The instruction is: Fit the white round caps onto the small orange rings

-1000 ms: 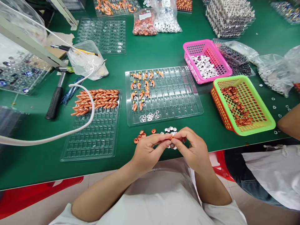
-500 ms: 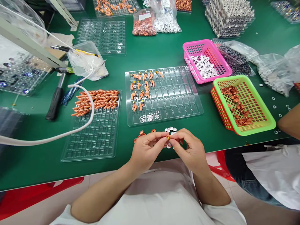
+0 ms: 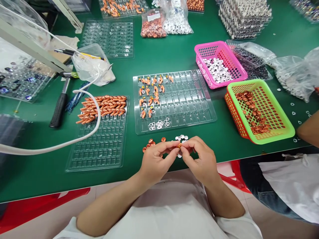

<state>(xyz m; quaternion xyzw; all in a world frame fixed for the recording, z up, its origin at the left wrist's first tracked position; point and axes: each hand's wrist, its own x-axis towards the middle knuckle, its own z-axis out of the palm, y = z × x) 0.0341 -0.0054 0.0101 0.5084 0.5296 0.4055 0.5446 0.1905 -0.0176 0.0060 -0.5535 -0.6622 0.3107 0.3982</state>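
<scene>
Between the fingertips of both hands is a small brass-and-orange part (image 3: 178, 146), mostly covered by the fingers. My left hand (image 3: 157, 158) pinches it from the left, and my right hand (image 3: 200, 158) from the right. Just beyond them lie several white discs (image 3: 182, 137) and, to the left, several orange-brown cup-shaped pieces (image 3: 150, 142). A clear compartment tray (image 3: 179, 109) lies further back, with orange curved pieces (image 3: 150, 101) in its left compartments and white rings (image 3: 159, 124) along its front edge.
Orange pieces (image 3: 102, 108) fill the back of another clear tray (image 3: 99, 146) at left, crossed by a white hose (image 3: 93, 131). A hammer (image 3: 58, 108) lies beyond. Pink (image 3: 199, 54) and green (image 3: 285, 127) baskets stand at right, near another person's arm (image 3: 309, 129).
Both hands stay together at the same spot, with the fingers shifting slightly around the small part. More of the orange-brown pieces shows beside my left hand.
</scene>
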